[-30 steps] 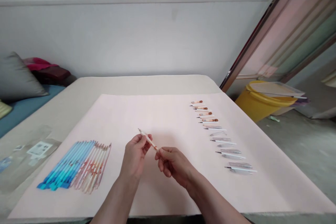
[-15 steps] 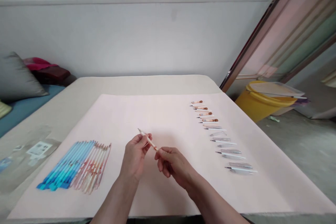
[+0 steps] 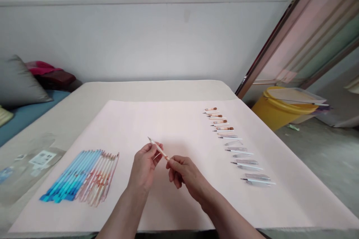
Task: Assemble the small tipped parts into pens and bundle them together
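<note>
A slim white pen (image 3: 160,150) with reddish marks near its back end slants between my two hands, its pointed tip up and to the left. The fingers of my left hand (image 3: 144,162) pinch it near the tip. At the back end, my right hand (image 3: 182,171) grips it between thumb and fingers, which partly hide that end. Left of my hands lie a bundle of blue pens (image 3: 73,175) and, against it, several pinkish-white pens (image 3: 98,179). Over on the right, pen refills (image 3: 246,166) and clear pen parts lie in a column, with brown-capped pieces (image 3: 224,128) farther back.
A pale pink sheet (image 3: 151,115) covers much of the table (image 3: 157,89). Clear plastic packaging (image 3: 36,164) with a label lies at the left. A yellow bin (image 3: 272,108) stands on the floor beyond the right edge. Behind the table is a white wall (image 3: 126,41).
Almost nothing differs. Both hands hold the pen in nearly the same pose; the slight shift of the whole view looks like head motion.
</note>
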Demonstrator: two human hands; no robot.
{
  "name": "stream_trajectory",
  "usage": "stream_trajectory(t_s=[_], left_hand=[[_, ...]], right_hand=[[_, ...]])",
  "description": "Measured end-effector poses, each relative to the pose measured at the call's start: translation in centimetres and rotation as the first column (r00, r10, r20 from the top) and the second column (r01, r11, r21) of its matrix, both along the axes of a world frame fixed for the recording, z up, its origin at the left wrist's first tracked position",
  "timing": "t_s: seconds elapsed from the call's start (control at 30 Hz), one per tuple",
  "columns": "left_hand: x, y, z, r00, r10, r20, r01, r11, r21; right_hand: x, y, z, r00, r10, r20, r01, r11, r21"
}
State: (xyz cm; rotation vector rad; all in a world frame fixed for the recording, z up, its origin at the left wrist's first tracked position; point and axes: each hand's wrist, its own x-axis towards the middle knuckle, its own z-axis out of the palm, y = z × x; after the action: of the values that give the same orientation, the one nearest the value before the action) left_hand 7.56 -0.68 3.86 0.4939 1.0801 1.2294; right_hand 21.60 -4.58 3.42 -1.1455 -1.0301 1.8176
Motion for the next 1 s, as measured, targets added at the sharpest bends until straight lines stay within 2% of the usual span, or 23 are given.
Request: stream_trajectory(t_s=[0.23, 0.4, 0.5, 0.63, 0.8, 1.0], left_hand=[[0.1, 0.0, 0.0, 1.0, -0.021, 0.014, 0.02, 1.0, 0.023], [-0.6, 0.4, -0.2, 0.993, 0.092, 0.071, -0.088, 0.995, -0.054], [-1.2, 0.8, -0.4, 0.984, 0.146, 0.106, -0.135, 0.986, -0.099], [-1.4, 1.0, -0.5, 0.987, 0.106, 0.117, -0.095, 0.991, -0.098], [-0.9, 0.7, -0.4, 0.994, 0.016, 0.107, -0.007, 0.996, -0.086], [-0.8, 0.6, -0.2, 0.996, -0.001, 0.093, 0.008, 0.997, -0.076]], right_hand=[[0.0, -0.1, -0.2, 1.0, 0.002, -0.017, -0.002, 1.0, 0.003], [0.7, 0.0, 0.6, 0.997, -0.077, -0.01, 0.077, 0.995, 0.066], [1.1, 0.2, 1.0, 0.998, -0.057, -0.014, 0.058, 0.99, 0.125], [1.1, 0.3, 0.6, 1.0, 0.012, 0.0, -0.012, 0.976, 0.219], [0.8, 0.1, 0.1, 1.0, -0.03, 0.006, 0.028, 0.969, 0.244], [1.1, 0.1, 0.4, 1.0, -0.028, 0.013, 0.023, 0.969, 0.245]])
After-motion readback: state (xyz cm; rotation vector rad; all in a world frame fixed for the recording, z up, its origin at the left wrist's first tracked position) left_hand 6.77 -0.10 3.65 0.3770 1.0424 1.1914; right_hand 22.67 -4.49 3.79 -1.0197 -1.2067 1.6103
